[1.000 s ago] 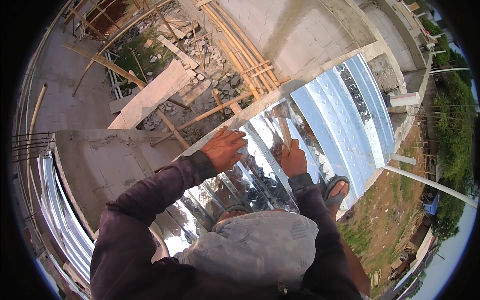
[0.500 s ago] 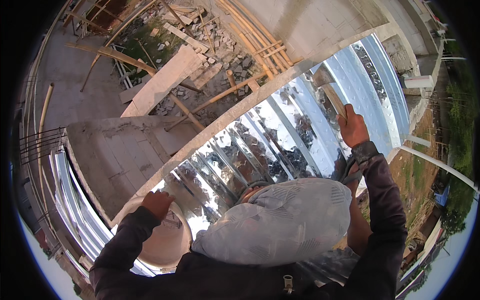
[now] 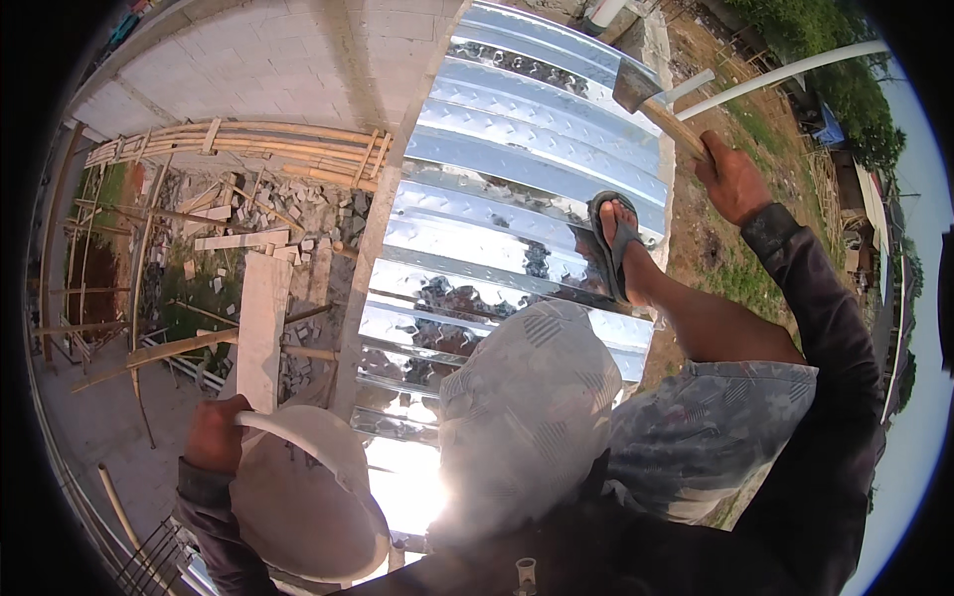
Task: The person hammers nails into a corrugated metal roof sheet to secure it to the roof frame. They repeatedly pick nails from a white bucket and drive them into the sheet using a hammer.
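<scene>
My left hand (image 3: 217,435) is closed on the rim of a pale, dirt-stained bucket (image 3: 303,433), which hangs tilted at the lower left. Out to the right, my right hand (image 3: 735,179) grips the wooden handle of a hatchet-like tool (image 3: 676,127). The tool's flat, squarish metal blade points up and left, over the edge of the shiny corrugated metal sheets (image 3: 497,194). A sandalled foot (image 3: 616,233) of mine stands on these sheets, and my patterned shorts (image 3: 532,397) cover part of them.
A concrete edge (image 3: 383,223) borders the sheets on the left, with a drop beyond. Below lie a long board (image 3: 260,323), broken blocks and bamboo poles (image 3: 248,149). On the right, the sheets end above grassy ground (image 3: 730,253); a white pipe (image 3: 765,79) juts out there.
My view has turned to the right and my body has shifted. The bucket is now tilted up by its rim in my left hand. The tool has swung out past the sheets' right edge.
</scene>
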Action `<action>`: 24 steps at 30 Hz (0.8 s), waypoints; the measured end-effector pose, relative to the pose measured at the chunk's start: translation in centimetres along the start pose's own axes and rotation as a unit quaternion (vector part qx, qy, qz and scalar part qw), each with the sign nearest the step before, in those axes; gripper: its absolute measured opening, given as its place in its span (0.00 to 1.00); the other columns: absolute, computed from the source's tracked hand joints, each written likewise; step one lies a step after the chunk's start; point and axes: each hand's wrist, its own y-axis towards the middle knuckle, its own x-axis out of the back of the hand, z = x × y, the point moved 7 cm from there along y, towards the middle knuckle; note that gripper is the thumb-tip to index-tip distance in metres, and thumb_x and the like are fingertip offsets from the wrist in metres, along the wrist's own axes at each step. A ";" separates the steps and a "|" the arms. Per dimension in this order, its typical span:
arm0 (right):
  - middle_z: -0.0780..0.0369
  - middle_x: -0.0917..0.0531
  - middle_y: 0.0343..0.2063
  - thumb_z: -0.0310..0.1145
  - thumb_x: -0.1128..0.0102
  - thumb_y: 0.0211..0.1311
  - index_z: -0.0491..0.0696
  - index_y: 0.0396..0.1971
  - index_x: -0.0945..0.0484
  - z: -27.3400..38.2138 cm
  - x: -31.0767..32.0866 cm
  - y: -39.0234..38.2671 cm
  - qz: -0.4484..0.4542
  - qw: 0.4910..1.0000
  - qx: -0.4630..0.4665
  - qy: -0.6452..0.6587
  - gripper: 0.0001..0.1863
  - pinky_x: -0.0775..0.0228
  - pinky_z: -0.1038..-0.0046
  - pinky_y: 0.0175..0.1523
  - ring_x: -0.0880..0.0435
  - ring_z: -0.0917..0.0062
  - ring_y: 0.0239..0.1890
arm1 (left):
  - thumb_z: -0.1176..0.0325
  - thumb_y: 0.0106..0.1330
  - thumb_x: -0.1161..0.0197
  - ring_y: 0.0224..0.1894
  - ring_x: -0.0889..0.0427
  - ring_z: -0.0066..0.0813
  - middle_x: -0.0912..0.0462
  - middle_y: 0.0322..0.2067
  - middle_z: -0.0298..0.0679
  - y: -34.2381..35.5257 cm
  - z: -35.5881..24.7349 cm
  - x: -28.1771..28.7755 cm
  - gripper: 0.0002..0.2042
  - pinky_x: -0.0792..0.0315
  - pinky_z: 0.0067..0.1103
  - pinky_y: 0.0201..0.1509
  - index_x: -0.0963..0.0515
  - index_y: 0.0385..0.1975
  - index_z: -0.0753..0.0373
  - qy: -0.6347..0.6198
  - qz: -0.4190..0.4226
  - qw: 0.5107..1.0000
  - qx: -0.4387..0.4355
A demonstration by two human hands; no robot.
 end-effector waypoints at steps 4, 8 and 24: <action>0.42 0.18 0.32 0.37 0.44 0.65 0.42 0.46 0.29 -4.1 0.9 -3.5 0.005 0.999 -0.036 -0.014 0.17 0.30 0.49 0.45 0.19 0.45 0.39 | 0.75 0.47 0.34 0.40 0.22 0.56 0.20 0.32 0.52 9.7 -1.0 8.2 0.16 0.30 0.41 0.44 0.22 0.39 0.62 0.070 -0.055 0.996 -0.021; 0.43 0.20 0.30 0.38 0.42 0.64 0.42 0.47 0.29 -7.4 -1.1 -3.9 0.016 0.997 -0.080 0.006 0.18 0.30 0.51 0.43 0.20 0.44 0.38 | 0.78 0.50 0.35 0.51 0.24 0.53 0.22 0.47 0.56 20.3 1.6 17.0 0.27 0.30 0.38 0.55 0.27 0.54 0.71 0.147 -0.179 0.968 -0.098; 0.48 0.15 0.36 0.49 0.37 0.58 0.42 0.40 0.18 -19.3 -25.9 5.9 0.133 0.898 -0.292 0.301 0.23 0.26 0.57 0.49 0.16 0.56 0.41 | 0.76 0.51 0.34 0.39 0.15 0.42 0.15 0.38 0.51 50.7 -15.9 13.7 0.24 0.24 0.31 0.47 0.25 0.51 0.71 -0.184 -0.165 0.968 -0.029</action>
